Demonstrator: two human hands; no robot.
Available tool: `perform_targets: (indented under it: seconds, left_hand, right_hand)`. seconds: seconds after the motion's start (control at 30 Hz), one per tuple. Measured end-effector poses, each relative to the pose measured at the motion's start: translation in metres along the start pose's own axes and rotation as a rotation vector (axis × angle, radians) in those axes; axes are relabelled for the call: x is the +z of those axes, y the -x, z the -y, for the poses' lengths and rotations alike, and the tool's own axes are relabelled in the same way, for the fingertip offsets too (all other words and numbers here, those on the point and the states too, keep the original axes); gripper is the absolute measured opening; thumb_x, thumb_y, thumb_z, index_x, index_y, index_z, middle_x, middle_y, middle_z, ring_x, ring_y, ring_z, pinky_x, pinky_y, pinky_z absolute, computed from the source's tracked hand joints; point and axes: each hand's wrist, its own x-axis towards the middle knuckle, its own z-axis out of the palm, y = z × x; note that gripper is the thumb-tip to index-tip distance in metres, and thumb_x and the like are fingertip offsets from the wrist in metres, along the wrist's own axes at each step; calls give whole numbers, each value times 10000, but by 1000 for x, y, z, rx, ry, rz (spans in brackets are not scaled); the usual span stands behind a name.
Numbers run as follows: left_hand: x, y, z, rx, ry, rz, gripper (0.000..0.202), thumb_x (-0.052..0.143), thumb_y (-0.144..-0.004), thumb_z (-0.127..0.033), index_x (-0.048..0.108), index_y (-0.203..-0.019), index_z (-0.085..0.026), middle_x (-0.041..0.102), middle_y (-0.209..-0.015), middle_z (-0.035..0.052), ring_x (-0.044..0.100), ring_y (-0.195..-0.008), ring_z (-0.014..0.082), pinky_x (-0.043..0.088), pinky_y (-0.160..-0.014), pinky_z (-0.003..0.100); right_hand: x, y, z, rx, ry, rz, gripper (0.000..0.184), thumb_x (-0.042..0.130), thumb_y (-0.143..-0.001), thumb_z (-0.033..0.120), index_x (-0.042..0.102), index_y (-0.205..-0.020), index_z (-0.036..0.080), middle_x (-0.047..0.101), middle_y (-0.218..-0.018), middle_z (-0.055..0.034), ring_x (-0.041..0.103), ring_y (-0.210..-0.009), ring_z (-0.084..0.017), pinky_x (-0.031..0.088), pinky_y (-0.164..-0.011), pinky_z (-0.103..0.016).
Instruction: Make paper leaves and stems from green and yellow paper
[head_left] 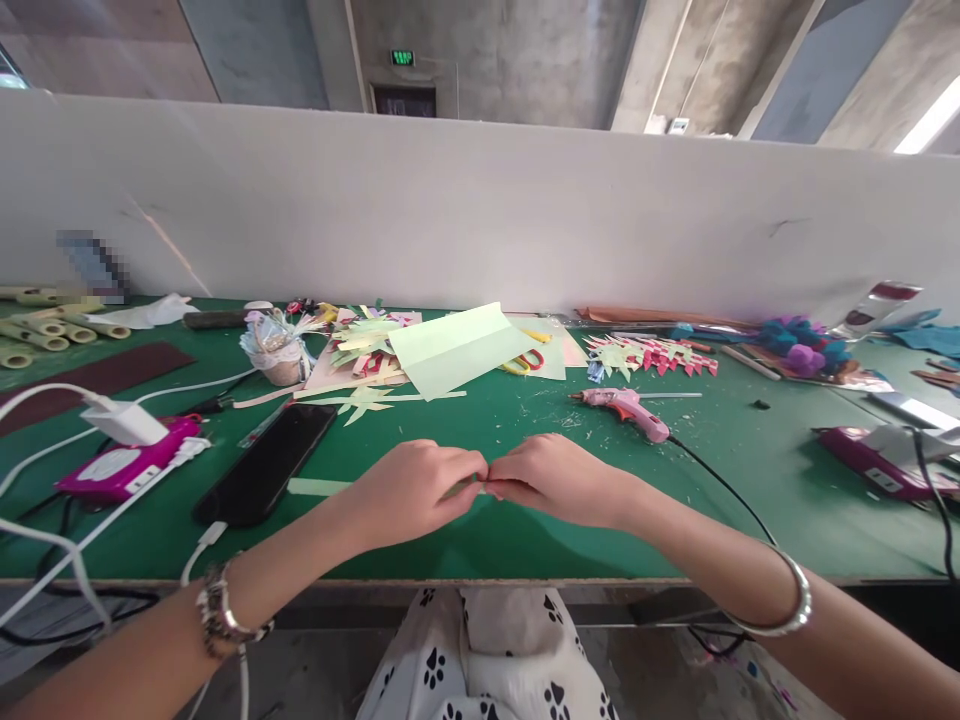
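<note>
My left hand (424,485) and my right hand (559,480) meet fingertip to fingertip above the near part of the table. Both are closed in a pinch on a pale green paper strip (319,487), whose free end sticks out to the left beneath my left hand. Between the fingertips only a sliver of it shows. Beyond my hands lies a folded light green paper sheet (454,350). Cut paper leaves (367,400) lie to its left, and scissors (525,362) with red and yellow handles are partly under it. A pink glue gun (626,408) rests beyond my right hand.
A black phone (270,465) on a white cable lies left of my hands. Magenta power strips (139,460) with cords sit at both sides. Pink paper leaf strips (667,355), purple and blue pompoms (802,350) and a wrapped pot (277,350) stand along the white partition (480,210).
</note>
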Motion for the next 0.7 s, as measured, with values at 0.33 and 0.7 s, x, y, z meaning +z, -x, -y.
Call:
perform_targets:
  seconds: [0.33,0.7]
  left_hand:
    - [10,10,17,302,-425,-292,234,343,-738,-22,374,-577,-190,407,-445,-64,329,-399,90,272,-469,231]
    - [-10,77,93,-94,-451,-203,255,371,-794,-166,460,-555,-186,448,-434,-35,384,-414,99,261,-478,233]
  right_hand:
    - [-13,13,-12,-24,-378,27,273,388,-876,187,557,-665,149,489,-538,42,348,-441,-45,296,-481,-180]
    - [-20,67,-47,274,-529,-6,393,380,-881,442,564,-679,159,439,-491,27,389,-454,-81,324,-468,-209]
